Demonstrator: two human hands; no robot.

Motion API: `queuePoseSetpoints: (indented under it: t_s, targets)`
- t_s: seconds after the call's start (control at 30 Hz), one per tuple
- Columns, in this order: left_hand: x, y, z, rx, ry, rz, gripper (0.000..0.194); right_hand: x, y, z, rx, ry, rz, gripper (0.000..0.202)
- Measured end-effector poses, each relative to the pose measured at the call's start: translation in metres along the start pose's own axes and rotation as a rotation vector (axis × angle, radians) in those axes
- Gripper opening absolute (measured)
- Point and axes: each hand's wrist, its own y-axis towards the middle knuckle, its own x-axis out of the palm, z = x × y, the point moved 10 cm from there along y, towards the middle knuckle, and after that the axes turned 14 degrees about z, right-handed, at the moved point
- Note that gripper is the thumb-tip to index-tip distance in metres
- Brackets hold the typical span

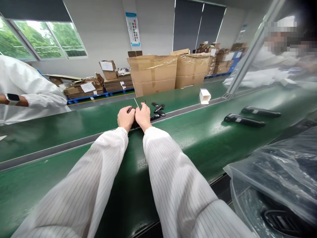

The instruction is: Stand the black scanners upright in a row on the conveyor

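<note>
I see left sleeve [84, 181] and right sleeve [178, 175]: white, loose, thin dark lengthwise pinstripes | cuffs [148, 131]: gathered, puckered | behind the cuffs: fabric full, deeply creased | hands [126, 118] past the cuffs: bare

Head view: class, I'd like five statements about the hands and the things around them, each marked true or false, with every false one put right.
1. The left hand and the right hand are spread wide apart. False: they are close together, with a dark part showing between them.
2. Several small black pieces lie to the right of the right hand. True.
3. The small white box stands to the left of both hands. False: it stands to their right.
4. Two long black pieces lie on the green surface at the right. True.
5. The person's sleeves are plain black. False: they are white with thin dark stripes.
</note>
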Motion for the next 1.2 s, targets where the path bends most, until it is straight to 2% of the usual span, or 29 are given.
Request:
queuePoseSetpoints:
  t_s: [0.13, 0.23, 0.33, 0.4, 0.47, 0.53, 0.57, 0.63, 0.83, 1.0, 1.2]
  targets:
    - [-0.003, -0.006, 0.01, 0.075, 0.087, 0.014, 0.049, -0.005, 0.005, -0.002, -0.083, -0.08, -0.012, 0.044]
    - [-0.01, -0.007, 0.022, 0.146, 0.136, 0.052, 0.059, -0.011, 0.016, -0.003, -0.093, -0.094, -0.017, 0.043]
    - [-0.023, -0.007, 0.031, 0.225, 0.144, 0.089, 0.053, -0.028, 0.03, -0.009, -0.141, -0.102, -0.017, 0.044]
    - [-0.035, -0.011, 0.038, 0.355, 0.123, 0.085, 0.047, -0.044, 0.033, -0.018, -0.253, -0.131, -0.043, 0.04]
    - [-0.041, -0.026, 0.046, 0.585, 0.111, -0.008, 0.043, -0.057, 0.025, -0.025, -0.403, -0.21, -0.111, 0.034]
    - [-0.039, -0.05, 0.049, 0.831, 0.124, -0.197, 0.043, -0.062, 0.008, -0.025, -0.537, -0.333, -0.226, 0.028]
    - [-0.037, -0.062, 0.047, 0.917, 0.134, -0.289, 0.041, -0.062, -0.001, -0.022, -0.589, -0.397, -0.282, 0.026]
    - [-0.034, -0.075, 0.041, 0.995, 0.151, -0.399, 0.037, -0.062, -0.018, -0.016, -0.683, -0.498, -0.349, 0.025]
    - [-0.013, -0.075, 0.042, 0.953, 0.18, -0.409, 0.035, -0.052, -0.049, -0.019, -0.964, -0.593, -0.418, 0.036]
    - [-0.005, -0.061, 0.039, 0.849, 0.195, -0.384, 0.031, -0.044, -0.04, -0.022, -0.98, -0.651, -0.438, 0.029]
    - [0.002, -0.039, 0.026, 0.605, 0.368, -0.301, 0.033, -0.031, -0.032, -0.015, -0.948, -0.616, -0.483, 0.035]
